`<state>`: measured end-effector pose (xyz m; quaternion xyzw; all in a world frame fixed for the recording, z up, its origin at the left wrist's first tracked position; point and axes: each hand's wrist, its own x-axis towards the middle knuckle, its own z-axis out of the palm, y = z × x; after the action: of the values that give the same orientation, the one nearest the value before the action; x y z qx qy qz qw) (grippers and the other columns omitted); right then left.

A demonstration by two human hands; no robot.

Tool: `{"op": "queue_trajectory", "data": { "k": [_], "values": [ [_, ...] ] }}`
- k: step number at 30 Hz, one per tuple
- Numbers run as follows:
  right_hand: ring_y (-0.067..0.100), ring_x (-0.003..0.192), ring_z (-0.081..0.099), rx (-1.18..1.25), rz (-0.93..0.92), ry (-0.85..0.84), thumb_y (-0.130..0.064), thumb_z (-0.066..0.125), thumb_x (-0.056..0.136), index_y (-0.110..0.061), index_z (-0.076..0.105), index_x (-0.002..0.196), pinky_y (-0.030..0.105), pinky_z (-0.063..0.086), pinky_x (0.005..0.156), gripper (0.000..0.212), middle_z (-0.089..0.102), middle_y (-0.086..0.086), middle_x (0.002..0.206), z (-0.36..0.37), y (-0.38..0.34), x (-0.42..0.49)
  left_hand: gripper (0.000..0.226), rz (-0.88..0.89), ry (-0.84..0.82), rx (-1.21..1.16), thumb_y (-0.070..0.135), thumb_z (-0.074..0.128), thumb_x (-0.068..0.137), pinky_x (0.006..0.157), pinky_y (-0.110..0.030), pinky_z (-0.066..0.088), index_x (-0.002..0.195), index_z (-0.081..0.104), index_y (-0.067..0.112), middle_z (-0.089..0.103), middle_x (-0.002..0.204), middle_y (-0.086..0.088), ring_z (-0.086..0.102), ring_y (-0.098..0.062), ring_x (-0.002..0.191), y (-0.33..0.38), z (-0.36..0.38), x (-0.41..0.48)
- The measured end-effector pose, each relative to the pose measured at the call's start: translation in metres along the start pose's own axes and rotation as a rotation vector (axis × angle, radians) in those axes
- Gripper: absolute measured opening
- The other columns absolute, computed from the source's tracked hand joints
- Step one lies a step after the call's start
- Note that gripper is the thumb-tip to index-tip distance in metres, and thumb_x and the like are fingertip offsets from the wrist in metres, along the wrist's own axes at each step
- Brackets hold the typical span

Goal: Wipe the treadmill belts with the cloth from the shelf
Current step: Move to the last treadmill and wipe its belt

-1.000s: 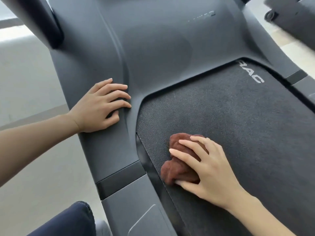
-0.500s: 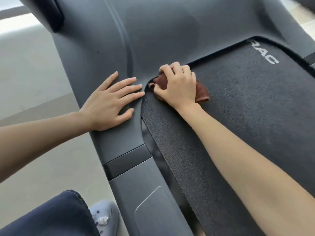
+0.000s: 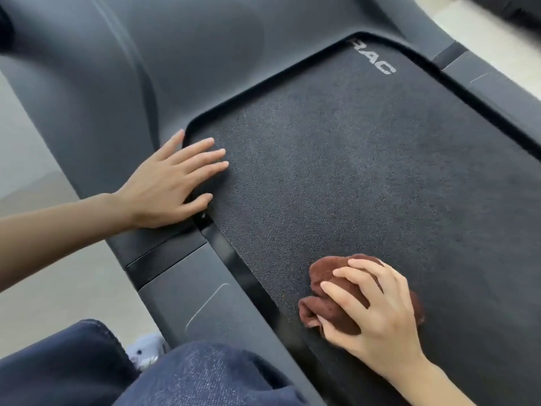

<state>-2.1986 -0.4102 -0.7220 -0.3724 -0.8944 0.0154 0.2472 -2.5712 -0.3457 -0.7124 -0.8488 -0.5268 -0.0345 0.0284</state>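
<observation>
Brown cloth [image 3: 323,278] crumpled on dark belt [image 3: 351,171] | right hand [image 3: 377,315] grip curled round it | left hand [image 3: 167,183] flat, fingers straight

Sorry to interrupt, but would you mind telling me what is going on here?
A person is wiping a treadmill belt. Their right hand grips a crumpled brown cloth and presses it onto the near part of the belt. Their left hand lies flat, palm on the grey side rail and fingers reaching onto the belt's left edge. Their knees, in dark jeans, are right beside the rail.
</observation>
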Motion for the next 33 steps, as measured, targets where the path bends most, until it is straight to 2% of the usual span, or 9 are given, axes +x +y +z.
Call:
{"op": "queue_trajectory", "data": {
  "k": [3, 7, 12, 14, 16, 19, 24, 29, 33],
  "values": [
    [0.031, 0.096, 0.062, -0.003, 0.025, 0.063, -0.041, 0.072, 0.072, -0.024, 0.064, 0.092, 0.046, 0.044, 0.086, 0.027, 0.068, 0.004, 0.096, 0.012, 0.012, 0.023, 0.065, 0.031, 0.014, -0.065, 0.049, 0.031, 0.089, 0.117, -0.048, 0.008, 0.143, 0.040, 0.014, 0.037, 0.150, -0.003, 0.025, -0.021, 0.142, 0.040, 0.012, 0.038],
    [0.030, 0.093, 0.060, -0.091, 0.138, 0.085, -0.045, 0.068, 0.071, -0.024, 0.071, 0.086, 0.040, 0.044, 0.080, 0.026, 0.066, 0.001, 0.098, 0.033, 0.043, 0.079, 0.073, -0.091, -0.026, -0.161, 0.055, 0.023, 0.087, 0.118, -0.046, 0.007, 0.147, 0.031, 0.015, 0.028, 0.154, -0.002, 0.017, -0.021, 0.144, 0.071, 0.022, 0.079],
    [0.033, 0.095, 0.055, -0.191, 0.363, 0.046, -0.049, 0.057, 0.072, -0.021, 0.067, 0.093, 0.048, 0.049, 0.077, 0.036, 0.062, 0.005, 0.101, 0.046, 0.081, 0.137, 0.069, -0.123, -0.013, -0.147, 0.054, 0.023, 0.091, 0.118, -0.040, 0.003, 0.149, 0.026, 0.018, 0.023, 0.156, -0.001, 0.014, -0.019, 0.145, 0.083, 0.038, 0.075],
    [0.037, 0.105, 0.054, -0.191, 0.340, 0.044, -0.049, 0.055, 0.074, -0.019, 0.067, 0.099, 0.051, 0.049, 0.083, 0.041, 0.061, 0.008, 0.108, 0.041, 0.076, 0.119, 0.068, -0.126, -0.022, -0.163, 0.055, 0.024, 0.091, 0.118, -0.039, 0.003, 0.149, 0.026, 0.019, 0.023, 0.156, 0.000, 0.013, -0.019, 0.145, 0.083, 0.038, 0.076],
    [0.038, 0.111, 0.052, -0.192, 0.298, 0.027, -0.050, 0.056, 0.075, -0.021, 0.065, 0.102, 0.047, 0.047, 0.080, 0.041, 0.061, 0.007, 0.112, 0.027, 0.062, 0.083, 0.069, -0.132, -0.022, -0.158, 0.054, 0.024, 0.091, 0.118, -0.040, 0.005, 0.149, 0.027, 0.018, 0.023, 0.156, -0.002, 0.014, -0.020, 0.145, 0.082, 0.036, 0.077],
    [0.036, 0.109, 0.055, -0.178, 0.308, -0.007, -0.048, 0.062, 0.074, -0.022, 0.066, 0.100, 0.042, 0.041, 0.073, 0.038, 0.062, 0.005, 0.111, -0.009, 0.041, 0.015, 0.068, -0.129, -0.020, -0.146, 0.054, 0.025, 0.091, 0.118, -0.042, 0.007, 0.148, 0.028, 0.017, 0.025, 0.156, -0.002, 0.016, -0.021, 0.145, 0.082, 0.037, 0.076],
    [0.031, 0.108, 0.056, -0.107, 0.276, 0.043, -0.039, 0.072, 0.066, -0.028, 0.060, 0.101, 0.042, 0.039, 0.078, 0.039, 0.057, -0.004, 0.113, -0.051, -0.006, -0.098, 0.069, -0.121, -0.037, -0.148, 0.053, 0.022, 0.091, 0.117, -0.043, 0.007, 0.148, 0.028, 0.014, 0.024, 0.156, -0.005, 0.015, -0.023, 0.145, 0.083, 0.036, 0.077],
    [0.032, 0.084, 0.061, -0.156, 0.298, 0.089, -0.037, 0.068, 0.073, -0.024, 0.068, 0.086, 0.041, 0.039, 0.067, 0.019, 0.067, 0.002, 0.091, -0.034, -0.003, -0.075, 0.072, -0.022, -0.067, -0.119, 0.053, 0.025, 0.090, 0.115, -0.050, 0.008, 0.147, 0.031, 0.009, 0.025, 0.154, -0.017, 0.018, -0.032, 0.143, 0.104, 0.030, 0.051],
    [0.032, 0.080, 0.060, -0.169, 0.281, 0.139, -0.039, 0.067, 0.074, -0.023, 0.067, 0.084, 0.041, 0.039, 0.065, 0.018, 0.067, 0.004, 0.089, -0.025, -0.001, -0.066, 0.071, 0.047, -0.084, -0.149, 0.058, 0.024, 0.090, 0.116, -0.054, 0.005, 0.148, 0.029, 0.018, 0.020, 0.157, -0.010, 0.012, -0.024, 0.145, 0.131, 0.028, 0.019]
  ]
}}
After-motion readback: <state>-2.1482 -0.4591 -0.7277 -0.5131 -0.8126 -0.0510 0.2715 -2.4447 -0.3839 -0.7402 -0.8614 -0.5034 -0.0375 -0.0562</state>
